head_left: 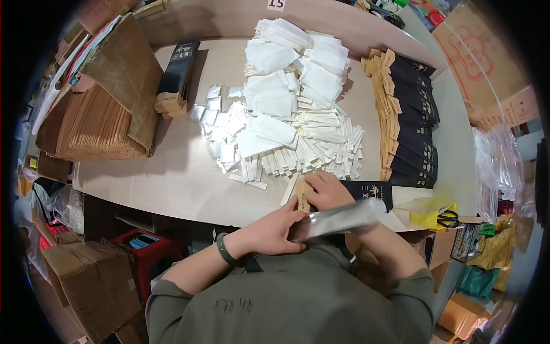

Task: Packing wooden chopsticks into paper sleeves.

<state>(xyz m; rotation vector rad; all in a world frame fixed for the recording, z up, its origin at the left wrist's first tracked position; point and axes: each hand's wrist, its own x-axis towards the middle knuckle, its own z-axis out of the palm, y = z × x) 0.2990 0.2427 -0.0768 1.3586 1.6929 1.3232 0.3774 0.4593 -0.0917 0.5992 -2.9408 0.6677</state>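
Observation:
My left hand [278, 230] is closed round a long, clear-wrapped packet [341, 221] that slants up to the right over my right forearm. What lies inside the wrapper is too blurred to tell. My right hand [329, 192] has its fingers curled at the brown end of a black-and-brown paper sleeve [368, 194] at the table's front edge. The tips of my left fingers reach that same brown end. Just beyond my hands lie piles of thin white paper sticks [321, 129], folded white napkins [269, 94] and small silver sachets [229, 123].
At the left stands an open cardboard box [97, 109] packed with brown sleeves, beside a stack of black sleeves [179, 77]. Fanned black-and-brown sleeves [404, 117] line the right side. Scissors [448, 218] sit by a yellow holder [427, 212] at the front right corner. A low partition [217, 22] closes the back.

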